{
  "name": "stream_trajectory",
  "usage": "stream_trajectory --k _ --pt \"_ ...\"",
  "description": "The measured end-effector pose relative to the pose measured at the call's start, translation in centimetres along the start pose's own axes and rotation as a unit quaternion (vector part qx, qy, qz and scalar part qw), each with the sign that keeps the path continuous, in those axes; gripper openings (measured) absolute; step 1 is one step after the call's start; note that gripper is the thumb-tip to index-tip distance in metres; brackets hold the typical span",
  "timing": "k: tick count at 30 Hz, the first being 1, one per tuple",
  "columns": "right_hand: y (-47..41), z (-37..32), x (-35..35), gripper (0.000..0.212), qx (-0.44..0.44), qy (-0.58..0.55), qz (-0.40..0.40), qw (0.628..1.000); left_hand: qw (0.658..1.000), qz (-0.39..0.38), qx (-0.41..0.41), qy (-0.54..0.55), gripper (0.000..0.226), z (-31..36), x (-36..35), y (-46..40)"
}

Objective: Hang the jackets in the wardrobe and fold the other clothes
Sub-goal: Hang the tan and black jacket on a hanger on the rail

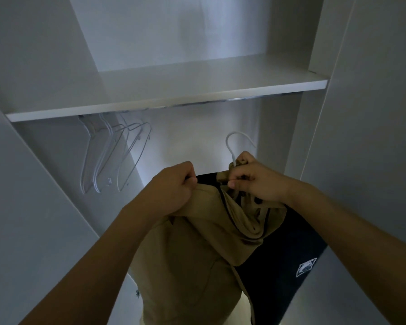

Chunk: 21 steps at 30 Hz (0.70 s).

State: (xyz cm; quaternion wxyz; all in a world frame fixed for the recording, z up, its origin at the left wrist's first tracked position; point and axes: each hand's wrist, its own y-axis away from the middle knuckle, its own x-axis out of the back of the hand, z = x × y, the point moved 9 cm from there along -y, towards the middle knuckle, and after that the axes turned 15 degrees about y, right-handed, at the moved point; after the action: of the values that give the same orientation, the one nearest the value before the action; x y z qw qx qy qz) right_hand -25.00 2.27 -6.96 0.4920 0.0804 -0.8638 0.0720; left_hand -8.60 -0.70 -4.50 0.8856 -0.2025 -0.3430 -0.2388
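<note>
Four white hangers [117, 156] (three on the rail), two jackets [197, 254], two hands [174, 186]

**Bare forearms and hands, nothing worn**

Two arms are seen from the head camera, entering from the lower corners of the frame. Both forearms are bare along the whole visible length; no sleeve or cuff is shown on either one. The left hand [174, 186] and the right hand [258, 181] are uncovered, with no glove. No ring, watch or bracelet is seen on the fingers or wrists. A short, plain, unpainted nail is shown on the right thumb [232, 184]. The knuckles of both hands are seen. The rest of the body is not in view.
</note>
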Motion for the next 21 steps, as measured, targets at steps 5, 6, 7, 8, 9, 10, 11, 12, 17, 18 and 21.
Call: stream_trajectory --k 5,6,7,8,9,10,11,12,17,18,21 --pt "-0.9 0.4 0.2 0.015 -0.022 -0.059 0.022 0.998 0.998 -0.027 0.033 0.046 0.015 -0.6 -4.8 -0.4" --pt "-0.9 0.3 0.0 0.015 -0.016 -0.049 0.023 0.998 0.996 -0.021 0.050 0.077 0.015 -1.1 -5.2 -0.2" --pt "-0.8 0.4 -0.2 0.015 -0.008 -0.031 0.023 0.999 0.992 -0.016 0.064 0.107 0.014 -1.6 -5.5 -0.1" --pt "-0.8 0.4 -0.6 0.015 0.003 -0.001 0.022 1.000 0.989 -0.014 0.069 0.130 0.012 -2.0 -5.6 0.1" --pt "-0.6 0.4 -1.0 0.015 0.019 0.042 0.019 0.999 0.989 -0.018 0.064 0.136 0.011 -2.1 -5.6 0.2" --pt "-0.4 0.5 -1.3 0.016 0.036 0.091 0.014 0.995 0.990 -0.029 0.055 0.126 0.011 -1.9 -5.4 0.3" --pt "-0.1 0.5 -1.5 0.018 0.052 0.138 0.011 0.989 0.992 -0.041 0.049 0.110 0.012 -1.7 -5.0 0.5" --pt "0.2 0.7 -1.4 0.019 0.062 0.173 0.014 0.983 0.993 -0.049 0.050 0.096 0.014 -1.8 -4.5 0.7" --pt "1.0 2.6 2.2 0.025 0.024 0.165 0.107 0.980 0.994 -0.061 0.087 -0.004 0.023 -3.3 -0.1 0.9" --pt "0.8 3.2 2.4 0.025 -0.006 0.117 0.108 0.987 0.993 -0.071 0.092 -0.033 0.019 -3.5 -0.2 0.6" --pt "0.1 3.5 2.1 0.017 -0.066 -0.030 0.092 0.993 0.995 -0.068 0.062 -0.050 0.016 -2.5 -2.5 -0.4"
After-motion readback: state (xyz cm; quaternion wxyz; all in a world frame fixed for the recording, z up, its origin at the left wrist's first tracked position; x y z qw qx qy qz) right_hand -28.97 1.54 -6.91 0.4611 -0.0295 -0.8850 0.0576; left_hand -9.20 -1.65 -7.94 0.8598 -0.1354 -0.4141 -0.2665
